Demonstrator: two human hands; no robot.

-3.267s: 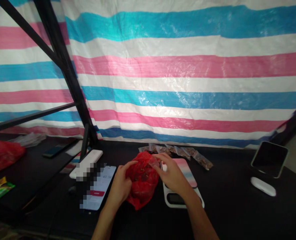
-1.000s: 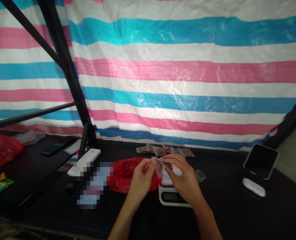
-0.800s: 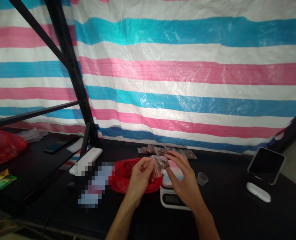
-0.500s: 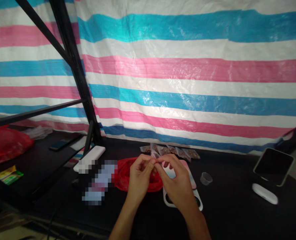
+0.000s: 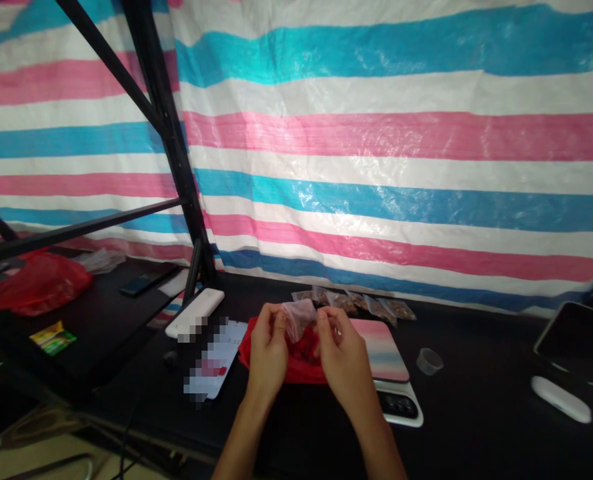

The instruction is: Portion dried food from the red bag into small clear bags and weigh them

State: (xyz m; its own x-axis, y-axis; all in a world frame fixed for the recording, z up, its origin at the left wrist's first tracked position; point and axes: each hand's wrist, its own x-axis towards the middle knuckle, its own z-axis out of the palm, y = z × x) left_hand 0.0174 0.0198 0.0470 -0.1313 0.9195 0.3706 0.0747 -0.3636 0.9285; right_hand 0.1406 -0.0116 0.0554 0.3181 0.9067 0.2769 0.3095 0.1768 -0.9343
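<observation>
My left hand [image 5: 271, 340] is closed on a small clear plastic bag [image 5: 299, 317], thumb against its left side. At the bag's right edge, the fingers of my right hand [image 5: 339, 340] are pinched together on it. The bag looks flat, and I cannot make out anything inside it. Below both hands lies an open red plastic bag [image 5: 301, 373], its contents blurred and partly covered. Just behind are several small clear bags of brown bits [image 5: 343, 303] in a row. A digital scale [image 5: 383, 350] with a pink and blue plate sits right of my right hand.
A small clear cup [image 5: 429, 361] stands right of the scale. Farther right are a dark-screened tablet [image 5: 579, 343] and a white oval case [image 5: 561, 399]. To the left lie a phone [image 5: 226, 363] and a white power bank [image 5: 196, 313]. A black metal frame [image 5: 176, 160] rises at left.
My hands have moved apart from their pinch close together, and the small plastic bag now spreads out between them. The whole view has shifted slightly, with things appearing farther right.
</observation>
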